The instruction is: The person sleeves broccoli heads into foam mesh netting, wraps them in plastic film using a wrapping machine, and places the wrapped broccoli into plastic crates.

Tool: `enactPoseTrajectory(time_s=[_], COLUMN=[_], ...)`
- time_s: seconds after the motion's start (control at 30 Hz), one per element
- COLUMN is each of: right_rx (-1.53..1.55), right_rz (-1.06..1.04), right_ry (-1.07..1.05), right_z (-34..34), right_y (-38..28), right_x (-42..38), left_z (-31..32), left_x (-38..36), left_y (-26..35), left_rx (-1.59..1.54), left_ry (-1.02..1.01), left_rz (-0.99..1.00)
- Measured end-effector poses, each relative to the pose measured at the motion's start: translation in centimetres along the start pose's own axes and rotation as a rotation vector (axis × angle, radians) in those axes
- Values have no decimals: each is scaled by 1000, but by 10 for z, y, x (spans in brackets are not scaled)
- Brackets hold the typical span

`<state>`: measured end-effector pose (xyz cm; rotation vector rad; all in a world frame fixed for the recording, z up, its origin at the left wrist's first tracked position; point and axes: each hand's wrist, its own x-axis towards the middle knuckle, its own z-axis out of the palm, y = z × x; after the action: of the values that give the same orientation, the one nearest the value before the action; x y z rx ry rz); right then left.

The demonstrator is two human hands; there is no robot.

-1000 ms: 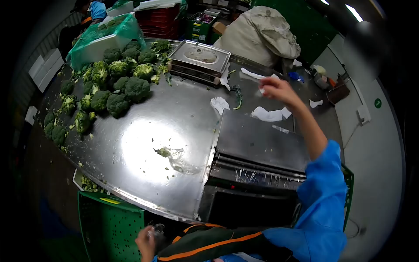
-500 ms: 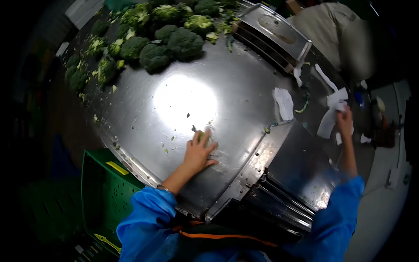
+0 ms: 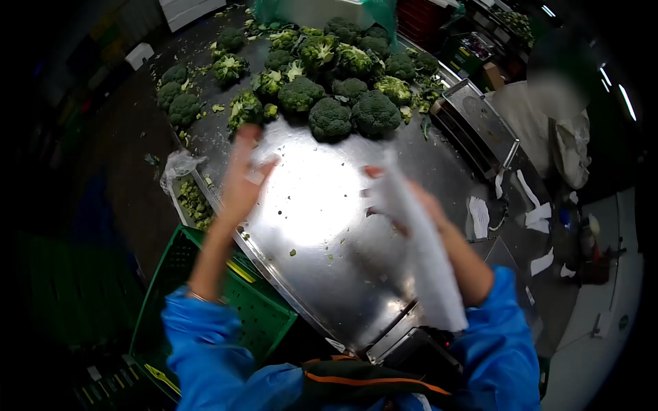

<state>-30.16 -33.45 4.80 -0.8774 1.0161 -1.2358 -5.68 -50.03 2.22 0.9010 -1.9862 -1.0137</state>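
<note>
My left hand is lifted over the left part of the metal table, blurred, thumb and fingers apart with nothing between them. Its fingertips overlap the lower edge of a trimmed broccoli head in this view. A long white strip of soft, thin material hangs from my right hand, which is over the table's right half. The strip covers part of that hand, and its fingers show on the left side. Several dark green broccoli heads lie piled beyond both hands, among leaf scraps.
A green crate stands below the table's left edge, beside a container of small green pieces. A metal box is on the right. More white strips lie near it. Pale fabric hangs behind.
My left hand has left the scraps on the tabletop and moved forward and left. My right hand has come in from the far right with a white strip. The view has shifted.
</note>
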Motion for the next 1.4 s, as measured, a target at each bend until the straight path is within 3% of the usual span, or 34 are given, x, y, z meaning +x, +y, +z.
enactPoseTrajectory(time_s=[0.07, 0.1, 0.13, 0.17, 0.27, 0.33, 0.37, 0.4, 0.47, 0.5, 0.53, 0.6, 0.63, 0.77, 0.87, 0.9, 0.97, 1.0, 1.07, 1.1, 1.17, 1.2, 1.23, 1.27, 1.33, 1.37, 1.4], right_rx=[77, 92, 113, 139, 189, 136, -340, -82, 150, 99, -105, -517, -583, -469, 525, 802, 802, 781, 379, 171, -534, -575, -536, -453, -1173, -1391, -1461], right_rz=[75, 9, -55, -121, -206, -163, -117, -92, -153, -80, -137, -248, -206, -149, -74, 176, 210, 317, 647, 795, 682, 595, 265, 107, -162, -155, -22], right_ry=[167, 287, 409, 534, 896, 1055, 1092, 1122, 1014, 994, 990, 959, 1003, 1076, 1106, 888, 784, 705, 292, 77, 250, 368, 452, 414, 650, 719, 675], right_z=[51, 63, 74, 82, 93, 77, 62, 67, 66, 61, 64, 70, 65, 53, 32, 25, -12, -10, -42, -59, -72, -93, -130, -183, -200, -217, -226], right_y=[43, 61, 81, 102, 143, 146, 147, 122, 93, 94, 97, 96, 95, 88, 78, 65, 102, 87, 64, 50, 9, 4, 6, 8, -7, -5, 6], right_x=[13, 16, 15, 10, -13, -24, -32, -30, -27, -28, -24, -18, -13, -7, 2, 7, -8, -4, 14, 29, 74, 98, 119, 148, 217, 244, 258], left_z=[84, 104, 114, 115, 127, 117, 113, 113, 117, 128, 126, 134, 126, 123, 128, 128, 121, 119, 117, 101, 106, 110, 125, 138, 176, 186, 199], left_x=[-51, -66, -77, -84, -108, -115, -115, -114, -111, -103, -90, -81, -77, -75, -72, -64, -27, -8, 14, 32, 47, 54, 69, 97, 158, 182, 200], left_y=[41, 46, 39, 34, 23, 20, 18, 15, 12, 12, 21, 11, 19, 16, -2, -6, -13, -20, -64, -47, -54, -57, -58, -58, -87, -90, -99], left_rx=[-570, -329, -647, -700, -513, -712, -808, -892, -1054, -841, -874, -1013, -1091, -896, -889, -1074, -1477, -1676, -1598, -1472, -1278, -1172, -973, -684, -690, -780, -630], left_ry=[-172, 39, 29, -20, 13, -118, -184, -204, -231, -121, -152, -484, -506, -231, -15, 21, 67, 94, -93, -248, -625, -800, -824, -763, -457, -324, -205], left_rz=[-121, 78, -222, -376, -126, -339, -443, -445, -453, -201, -207, -309, -393, -475, -457, -530, -885, -1069, -998, -996, -865, -792, -637, -567, -678, -552, -446])
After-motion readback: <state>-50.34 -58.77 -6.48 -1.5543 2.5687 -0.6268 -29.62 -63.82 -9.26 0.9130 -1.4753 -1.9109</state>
